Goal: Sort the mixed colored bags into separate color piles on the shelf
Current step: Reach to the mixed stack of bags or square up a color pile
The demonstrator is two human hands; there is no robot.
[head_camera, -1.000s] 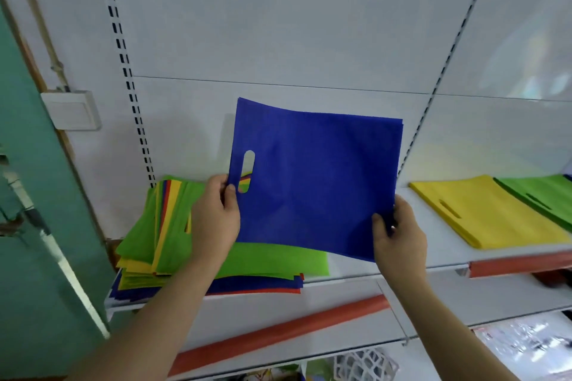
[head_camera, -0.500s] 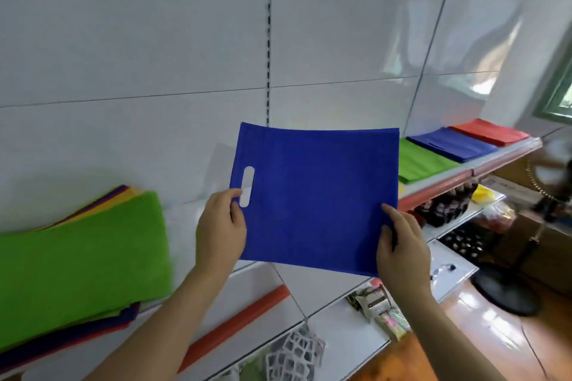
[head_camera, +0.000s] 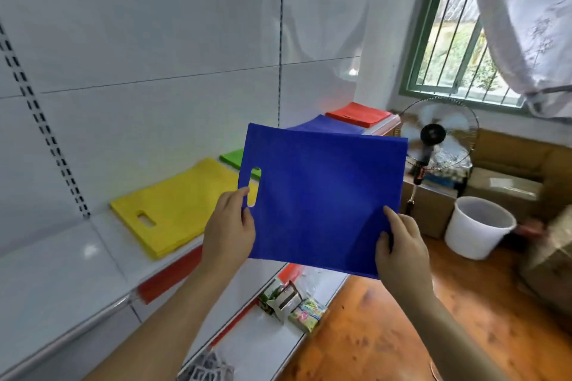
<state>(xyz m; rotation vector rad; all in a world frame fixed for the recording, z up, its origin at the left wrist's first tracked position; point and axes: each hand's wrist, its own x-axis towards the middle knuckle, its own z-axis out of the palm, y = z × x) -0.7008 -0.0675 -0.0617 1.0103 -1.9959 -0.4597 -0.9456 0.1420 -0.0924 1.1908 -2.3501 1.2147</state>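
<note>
Blue bag (head_camera: 325,195) between both hands (head_camera: 229,226)

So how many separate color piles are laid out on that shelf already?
4: a yellow pile nearest, a green pile behind it, then a blue pile and a red pile farthest. The held blue bag partly covers the green and blue piles, so more may be hidden.

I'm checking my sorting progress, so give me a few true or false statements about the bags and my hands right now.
1. Both hands hold the blue bag. True: left hand, right hand.
2. The yellow pile lies on the shelf. True.
3. The red pile sits nearest the person. False: it lies farthest along.
4. The held bag has no handle hole. False: a slot shows by the left hand.
</note>
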